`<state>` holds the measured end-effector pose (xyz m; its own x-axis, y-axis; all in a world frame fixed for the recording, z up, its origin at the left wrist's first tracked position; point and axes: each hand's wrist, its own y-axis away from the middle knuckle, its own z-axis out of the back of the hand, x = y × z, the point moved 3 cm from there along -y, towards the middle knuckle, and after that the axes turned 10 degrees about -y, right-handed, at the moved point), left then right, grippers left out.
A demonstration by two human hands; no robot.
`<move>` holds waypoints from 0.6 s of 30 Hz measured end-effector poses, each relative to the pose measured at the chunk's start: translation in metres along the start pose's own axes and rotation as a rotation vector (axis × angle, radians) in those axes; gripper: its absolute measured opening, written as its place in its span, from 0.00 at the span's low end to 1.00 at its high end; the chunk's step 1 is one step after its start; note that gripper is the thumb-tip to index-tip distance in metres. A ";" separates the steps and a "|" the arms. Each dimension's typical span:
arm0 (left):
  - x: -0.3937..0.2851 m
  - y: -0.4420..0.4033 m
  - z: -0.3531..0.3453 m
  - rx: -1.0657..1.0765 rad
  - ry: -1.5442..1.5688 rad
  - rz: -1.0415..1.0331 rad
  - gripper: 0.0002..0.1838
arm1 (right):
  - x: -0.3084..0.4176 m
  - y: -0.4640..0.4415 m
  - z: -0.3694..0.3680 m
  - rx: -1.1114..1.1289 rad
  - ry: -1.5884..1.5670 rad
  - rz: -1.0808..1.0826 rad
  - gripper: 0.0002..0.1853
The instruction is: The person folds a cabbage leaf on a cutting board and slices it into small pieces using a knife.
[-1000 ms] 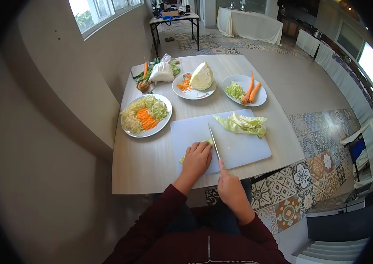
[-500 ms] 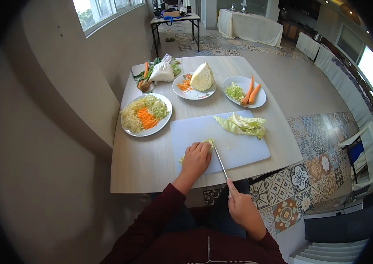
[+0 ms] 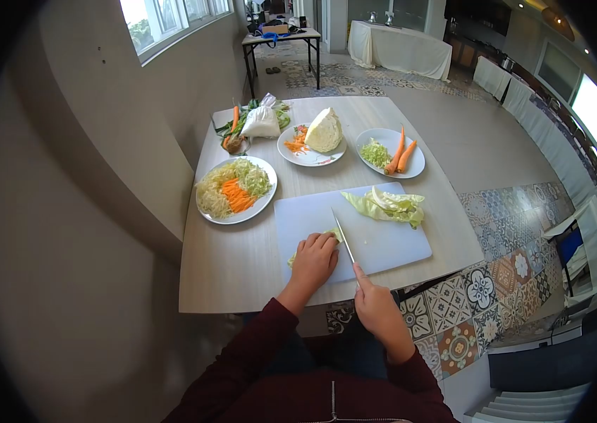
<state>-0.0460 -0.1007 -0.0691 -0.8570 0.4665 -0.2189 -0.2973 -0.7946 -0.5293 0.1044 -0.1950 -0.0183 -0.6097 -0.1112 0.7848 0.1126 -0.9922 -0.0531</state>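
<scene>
My left hand [image 3: 315,259] presses down on a piece of cabbage leaf [image 3: 334,233], mostly hidden under the curled fingers, on the white cutting board [image 3: 305,211]. Held by its handle in my right hand [image 3: 379,308] is a knife [image 3: 346,241]. The blade points away from me, just right of the left fingertips and beside the cabbage edge. More loose cabbage leaves [image 3: 386,205] lie at the board's far right. A small light scrap sits on the board to the right of the blade.
Beyond the board stand a plate of shredded cabbage and carrot [image 3: 236,189], a plate with a cabbage wedge [image 3: 324,131], and a plate with two carrots [image 3: 403,156] and chopped greens. A white plastic bag [image 3: 261,121] rests among vegetables at the back left. A wall borders the table's left side.
The knife has shifted, its tip now reaching farther forward past the cabbage edge. My right hand has moved up and slightly left. My left hand stays on the cabbage.
</scene>
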 end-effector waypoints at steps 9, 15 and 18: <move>0.000 0.000 -0.002 -0.011 0.006 0.000 0.13 | 0.003 0.015 0.027 -0.016 -0.080 -0.028 0.26; -0.001 0.001 0.002 -0.036 -0.018 0.001 0.14 | 0.005 0.015 0.019 -0.033 -0.121 -0.003 0.27; 0.001 0.001 0.000 0.009 -0.018 0.005 0.14 | 0.009 0.019 0.017 -0.035 -0.150 0.017 0.27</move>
<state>-0.0468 -0.1012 -0.0694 -0.8658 0.4558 -0.2066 -0.2969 -0.8002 -0.5212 0.1143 -0.2135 -0.0020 -0.4831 -0.1210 0.8671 0.0933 -0.9919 -0.0864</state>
